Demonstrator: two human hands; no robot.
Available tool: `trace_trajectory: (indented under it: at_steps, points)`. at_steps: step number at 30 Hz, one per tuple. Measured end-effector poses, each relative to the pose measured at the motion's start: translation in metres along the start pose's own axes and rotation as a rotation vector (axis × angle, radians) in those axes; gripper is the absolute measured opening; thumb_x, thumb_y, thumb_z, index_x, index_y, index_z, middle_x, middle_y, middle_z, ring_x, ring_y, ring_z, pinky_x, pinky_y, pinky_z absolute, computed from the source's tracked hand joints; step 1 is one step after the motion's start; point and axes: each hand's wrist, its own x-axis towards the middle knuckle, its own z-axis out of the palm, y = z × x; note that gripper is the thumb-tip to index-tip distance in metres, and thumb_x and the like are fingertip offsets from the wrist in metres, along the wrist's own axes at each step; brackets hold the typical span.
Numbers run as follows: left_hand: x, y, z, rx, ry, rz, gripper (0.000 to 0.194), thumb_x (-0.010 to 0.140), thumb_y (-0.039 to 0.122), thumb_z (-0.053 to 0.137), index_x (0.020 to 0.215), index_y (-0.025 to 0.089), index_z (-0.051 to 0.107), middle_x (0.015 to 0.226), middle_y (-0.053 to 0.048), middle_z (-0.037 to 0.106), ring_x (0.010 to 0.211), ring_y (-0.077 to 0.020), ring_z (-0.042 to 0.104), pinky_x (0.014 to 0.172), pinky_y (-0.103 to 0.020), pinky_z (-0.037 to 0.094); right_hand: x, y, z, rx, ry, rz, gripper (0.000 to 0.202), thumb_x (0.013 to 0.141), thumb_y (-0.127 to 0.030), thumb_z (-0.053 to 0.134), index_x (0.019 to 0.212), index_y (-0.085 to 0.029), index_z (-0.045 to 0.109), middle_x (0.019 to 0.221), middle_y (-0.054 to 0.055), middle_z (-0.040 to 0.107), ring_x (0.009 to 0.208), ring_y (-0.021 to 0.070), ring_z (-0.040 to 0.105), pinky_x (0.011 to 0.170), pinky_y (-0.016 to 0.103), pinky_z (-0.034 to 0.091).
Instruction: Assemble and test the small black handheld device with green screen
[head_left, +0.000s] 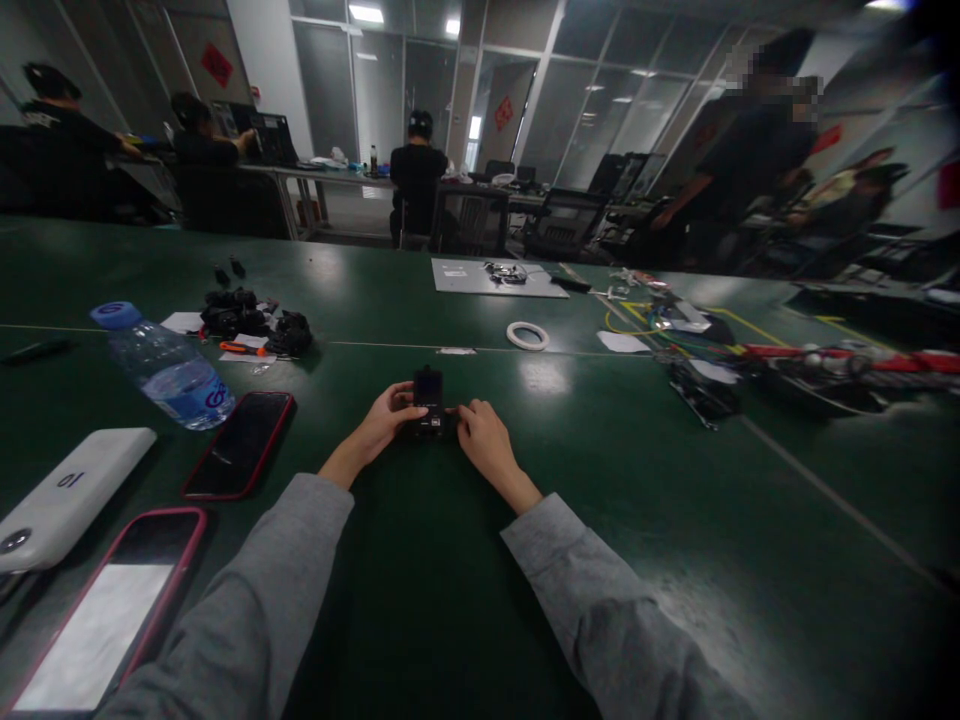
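A small black device (429,395) with a dark screen stands upright on the green table (420,560). Its left side is gripped by my left hand (386,420), with the thumb across the front. My right hand (484,437) is at the device's right side, its fingers curled together near the edge. Whether those fingers pinch something small is too unclear to make out. Beyond the device lies a white ring-shaped roll (527,336).
On the left are a water bottle (169,375), two red-cased phones (240,445) (112,610) and a white power bank (71,495). Black parts (240,315) lie behind them. Cables and tools (697,345) cover the right; people sit and stand beyond.
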Motion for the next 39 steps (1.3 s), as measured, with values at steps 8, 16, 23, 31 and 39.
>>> trace_trajectory:
  at_steps: [8, 16, 23, 31, 39]
  points:
    - [0.0003, -0.0010, 0.0003, 0.005, -0.001, 0.002, 0.062, 0.061, 0.014, 0.078, 0.117, 0.019, 0.051, 0.116, -0.010, 0.054, 0.108, -0.0234, 0.056, 0.099, -0.043, 0.040, 0.0000, -0.0005, -0.0019, 0.026, 0.012, -0.015, 0.021, 0.086, -0.013, 0.043, 0.092, -0.019, 0.062, 0.087, 0.006, 0.054, 0.086, 0.0181, 0.048, 0.073, 0.028, 0.040]
    - [0.0018, -0.0030, -0.0021, 0.015, -0.011, 0.007, 0.062, 0.062, 0.015, 0.077, 0.118, 0.019, 0.051, 0.118, -0.011, 0.054, 0.108, -0.0237, 0.056, 0.098, -0.042, 0.042, -0.0006, 0.0010, -0.0017, 0.040, 0.026, -0.005, 0.027, 0.086, -0.012, 0.043, 0.103, -0.021, 0.063, 0.088, 0.005, 0.054, 0.087, 0.0175, 0.048, 0.072, 0.027, 0.040]
    - [0.0057, -0.0065, -0.0030, -0.007, 0.000, 0.023, 0.061, 0.061, 0.013, 0.078, 0.116, 0.018, 0.051, 0.112, -0.009, 0.056, 0.105, -0.0223, 0.057, 0.098, -0.042, 0.042, 0.0002, 0.0012, 0.0000, 0.048, 0.012, -0.016, 0.024, 0.085, -0.013, 0.044, 0.096, -0.021, 0.064, 0.088, 0.005, 0.054, 0.088, 0.0179, 0.048, 0.076, 0.027, 0.039]
    - [0.0041, -0.0044, -0.0026, -0.006, 0.007, 0.005, 0.062, 0.061, 0.013, 0.077, 0.118, 0.018, 0.051, 0.115, -0.011, 0.056, 0.105, -0.0226, 0.057, 0.099, -0.044, 0.041, -0.0008, 0.0026, -0.0023, 0.064, 0.045, 0.059, 0.025, 0.085, -0.014, 0.044, 0.096, -0.021, 0.065, 0.087, 0.006, 0.054, 0.087, 0.0181, 0.048, 0.073, 0.027, 0.039]
    - [0.0023, -0.0026, -0.0018, 0.006, 0.015, 0.001, 0.063, 0.061, 0.013, 0.078, 0.118, 0.018, 0.051, 0.116, -0.011, 0.054, 0.106, -0.0238, 0.057, 0.098, -0.045, 0.041, -0.0005, 0.0018, -0.0027, 0.092, 0.071, 0.067, 0.031, 0.084, -0.012, 0.043, 0.103, -0.022, 0.065, 0.087, 0.006, 0.054, 0.088, 0.0181, 0.048, 0.074, 0.028, 0.040]
